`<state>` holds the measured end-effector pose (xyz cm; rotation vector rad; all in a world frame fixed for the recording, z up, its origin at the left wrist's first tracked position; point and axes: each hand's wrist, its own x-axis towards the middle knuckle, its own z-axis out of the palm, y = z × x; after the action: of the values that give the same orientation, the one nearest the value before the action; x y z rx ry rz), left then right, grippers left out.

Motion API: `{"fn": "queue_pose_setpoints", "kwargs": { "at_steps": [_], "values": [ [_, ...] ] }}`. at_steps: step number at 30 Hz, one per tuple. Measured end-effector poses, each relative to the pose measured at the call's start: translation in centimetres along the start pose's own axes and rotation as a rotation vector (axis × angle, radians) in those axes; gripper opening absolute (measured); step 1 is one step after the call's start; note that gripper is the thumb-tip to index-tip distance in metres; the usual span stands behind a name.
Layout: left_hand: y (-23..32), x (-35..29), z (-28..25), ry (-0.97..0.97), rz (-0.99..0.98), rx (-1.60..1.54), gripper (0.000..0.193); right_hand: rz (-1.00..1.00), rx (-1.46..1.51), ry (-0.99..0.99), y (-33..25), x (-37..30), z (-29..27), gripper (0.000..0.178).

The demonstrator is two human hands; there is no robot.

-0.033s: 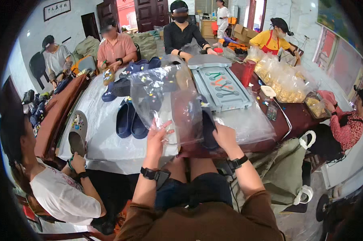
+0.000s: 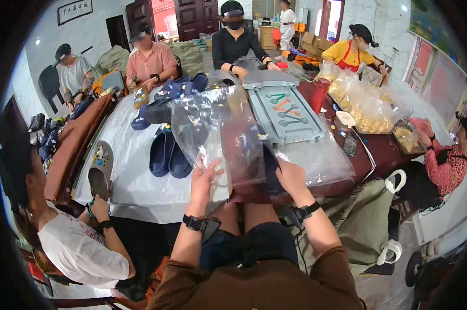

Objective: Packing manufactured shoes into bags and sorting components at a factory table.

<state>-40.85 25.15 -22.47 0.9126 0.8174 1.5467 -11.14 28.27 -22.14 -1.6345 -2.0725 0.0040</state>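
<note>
Both hands, left hand (image 2: 205, 178) and right hand (image 2: 290, 178), have fingers pinching a clear plastic bag (image 2: 218, 134) at 12 o'clock over the tabletop (image 2: 135, 181). Probably a dark shoe (image 2: 268, 165) inside; thin film could slip or tear.

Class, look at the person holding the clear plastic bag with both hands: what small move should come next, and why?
Probably easing the dark clog deeper into the clear plastic bag. The right hand rests at the clog by the bag's lower edge, while the left hand pinches the bag's near edge, holding it up. The clog appears only partly in, though the glare makes this uncertain.
</note>
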Motion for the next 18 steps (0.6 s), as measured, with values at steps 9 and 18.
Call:
{"fn": "queue_pose_setpoints", "kwargs": {
  "at_steps": [9,18],
  "values": [
    [-3.2,-3.6,-1.6,0.437,0.221,0.825,0.096,-0.154,0.106,0.174,-2.1,-4.1,1.7,0.078],
    [-1.2,-5.2,-1.9,-0.031,0.597,1.728,0.078,0.095,-0.041,-0.127,-4.7,-3.7,2.6,0.085]
  ]
}}
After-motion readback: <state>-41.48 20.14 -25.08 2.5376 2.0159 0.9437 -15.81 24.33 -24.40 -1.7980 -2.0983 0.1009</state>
